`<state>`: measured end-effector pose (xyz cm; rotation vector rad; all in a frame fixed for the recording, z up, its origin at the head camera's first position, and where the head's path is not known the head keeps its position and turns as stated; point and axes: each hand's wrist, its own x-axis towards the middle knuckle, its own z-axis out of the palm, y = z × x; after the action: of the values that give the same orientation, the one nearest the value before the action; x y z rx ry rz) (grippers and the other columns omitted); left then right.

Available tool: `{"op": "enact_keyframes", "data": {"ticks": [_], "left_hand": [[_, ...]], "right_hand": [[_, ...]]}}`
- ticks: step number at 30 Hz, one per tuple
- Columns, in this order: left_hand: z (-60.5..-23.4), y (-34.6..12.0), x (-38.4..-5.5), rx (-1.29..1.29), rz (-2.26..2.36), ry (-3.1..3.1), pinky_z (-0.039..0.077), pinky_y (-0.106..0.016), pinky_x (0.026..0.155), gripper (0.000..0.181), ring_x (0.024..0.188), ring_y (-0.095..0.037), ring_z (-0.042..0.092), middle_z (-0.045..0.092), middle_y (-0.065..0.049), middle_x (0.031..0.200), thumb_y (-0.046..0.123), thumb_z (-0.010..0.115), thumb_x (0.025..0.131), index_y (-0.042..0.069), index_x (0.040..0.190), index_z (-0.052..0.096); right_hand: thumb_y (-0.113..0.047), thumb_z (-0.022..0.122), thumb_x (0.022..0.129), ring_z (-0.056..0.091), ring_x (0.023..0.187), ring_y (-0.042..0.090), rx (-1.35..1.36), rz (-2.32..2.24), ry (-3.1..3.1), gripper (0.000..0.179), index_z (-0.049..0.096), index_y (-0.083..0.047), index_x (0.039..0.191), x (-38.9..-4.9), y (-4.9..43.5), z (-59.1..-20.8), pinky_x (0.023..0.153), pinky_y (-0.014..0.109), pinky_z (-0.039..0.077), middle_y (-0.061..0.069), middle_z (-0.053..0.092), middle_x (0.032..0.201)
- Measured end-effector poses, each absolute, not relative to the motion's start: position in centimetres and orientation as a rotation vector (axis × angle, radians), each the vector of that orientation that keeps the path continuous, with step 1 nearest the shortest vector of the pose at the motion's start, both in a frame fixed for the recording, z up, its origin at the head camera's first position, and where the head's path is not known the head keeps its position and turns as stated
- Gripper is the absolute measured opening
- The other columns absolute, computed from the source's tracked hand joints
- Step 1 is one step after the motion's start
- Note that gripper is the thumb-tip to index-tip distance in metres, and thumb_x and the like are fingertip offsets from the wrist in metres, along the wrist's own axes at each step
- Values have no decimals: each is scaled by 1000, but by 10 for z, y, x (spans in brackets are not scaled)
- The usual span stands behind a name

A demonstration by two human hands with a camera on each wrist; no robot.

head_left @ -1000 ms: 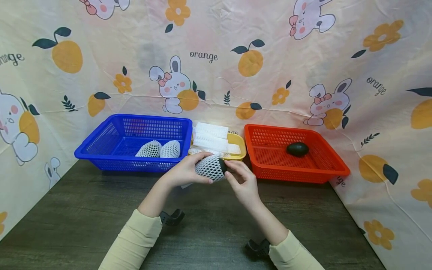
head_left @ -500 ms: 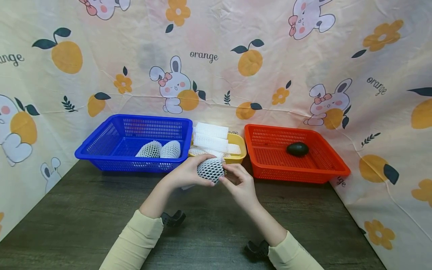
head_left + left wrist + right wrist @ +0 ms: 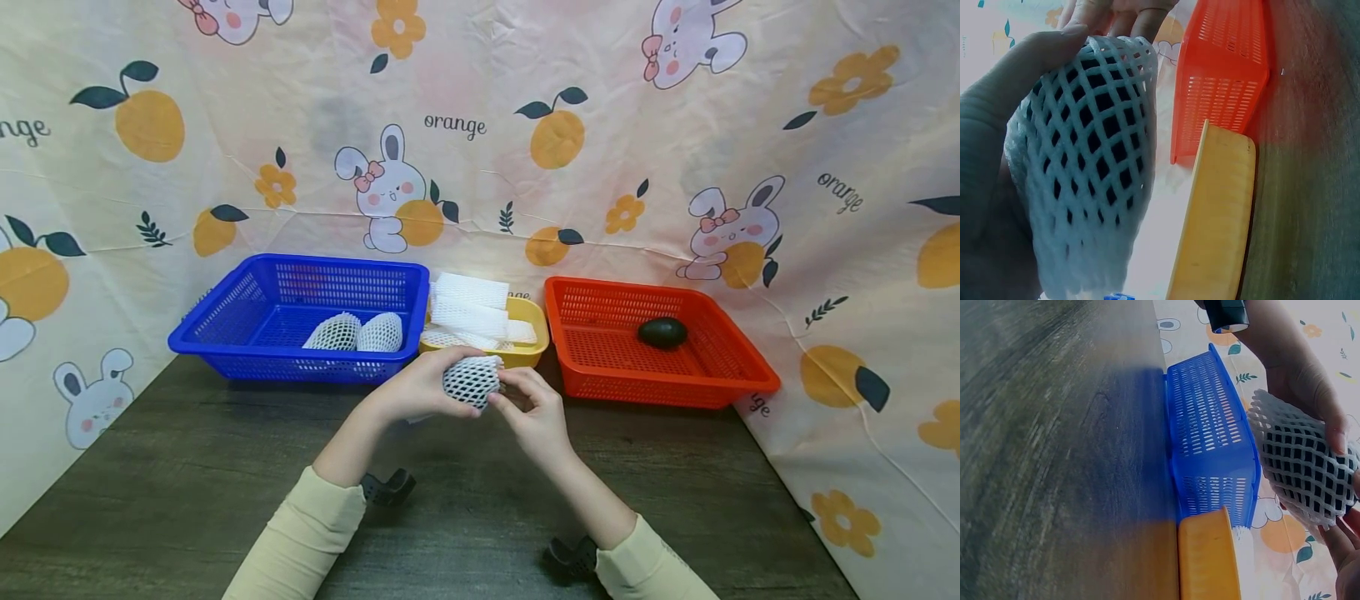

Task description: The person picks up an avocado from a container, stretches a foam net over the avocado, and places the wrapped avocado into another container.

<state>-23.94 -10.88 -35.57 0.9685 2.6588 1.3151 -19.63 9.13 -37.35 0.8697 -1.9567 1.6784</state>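
A dark avocado [image 3: 1312, 465] shows through the mesh of a white foam net sleeve [image 3: 471, 383] that encloses it, held up over the table. My left hand [image 3: 420, 387] grips the sleeved avocado from the left, with thumb in front and fingers behind. At the sleeve's right end, my right hand [image 3: 536, 417] pinches the net's edge between thumb and fingers. The left wrist view has the sleeve [image 3: 1094, 137] close up, its rim at the right hand's fingertips. Another bare avocado [image 3: 662, 332] lies in the red basket [image 3: 660, 390].
A blue basket [image 3: 300, 367] at back left holds two fruits in nets [image 3: 379, 332]. Between the baskets, a yellow bin [image 3: 534, 354] bears a stack of flat white foam nets [image 3: 469, 304]. A patterned cloth [image 3: 480, 200] hangs behind the dark wooden table [image 3: 465, 533].
The avocado's dark end stuck out of the sleeve on the right; the net now covers it. My right fingers have shifted slightly left along with the net's edge.
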Motion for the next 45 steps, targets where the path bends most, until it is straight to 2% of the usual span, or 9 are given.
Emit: {"op": "enact_keyframes", "data": {"ticks": [10,14,17,19,24,29,37,45], "left_hand": [[-358,-108,-240,1005,1312,2662,48,-33,85,71,98,-13,57,59,6,117,27,86,69,19,131,53],[-357,-108,-239,1018,1301,2682,49,-33,84,70,96,-13,57,60,6,115,27,86,69,18,130,54],[-356,-107,-238,1031,1277,2701,48,-33,84,69,96,-13,57,60,5,115,25,86,69,17,130,54],[-356,-105,-238,1035,1257,2710,48,-33,85,70,97,-13,57,60,4,116,24,86,69,16,130,54],[-357,-102,-237,1034,1208,2731,47,-32,87,74,99,-12,57,59,3,119,24,87,69,15,133,52],[-357,-100,-237,1055,1163,2774,48,-32,84,81,96,-13,57,60,1,118,26,86,68,15,138,47],[-355,-98,-237,1008,1108,2800,49,-33,81,95,92,-15,57,60,-2,115,29,86,68,18,147,35],[-358,-96,-236,1021,1088,2807,49,-30,81,97,91,-14,57,60,-2,114,29,86,68,18,149,33]], "right_hand": [[17,70,75,63,90,14,821,1667,-1986,27,65,15,101,-195,91,-371,75,30,54,23,61,98],[15,70,78,61,97,31,780,1708,-1970,35,58,15,110,-199,93,-373,79,42,54,26,58,107],[9,71,80,54,106,39,708,1739,-1995,47,51,11,122,-206,96,-379,83,50,50,26,53,117],[4,72,82,52,110,36,649,1778,-2059,55,47,3,130,-212,99,-384,84,49,50,23,50,123],[-4,71,85,56,109,28,610,1947,-2208,63,41,-7,140,-215,99,-388,79,33,53,18,49,125],[-3,72,83,62,100,28,617,2023,-2241,59,46,-4,136,-215,95,-390,72,30,54,18,54,120],[0,71,84,62,99,25,586,2096,-2213,45,53,2,125,-215,93,-392,74,29,54,17,59,114],[5,70,82,63,96,24,543,2160,-2201,43,52,5,121,-212,92,-389,73,28,53,15,59,111]]}}
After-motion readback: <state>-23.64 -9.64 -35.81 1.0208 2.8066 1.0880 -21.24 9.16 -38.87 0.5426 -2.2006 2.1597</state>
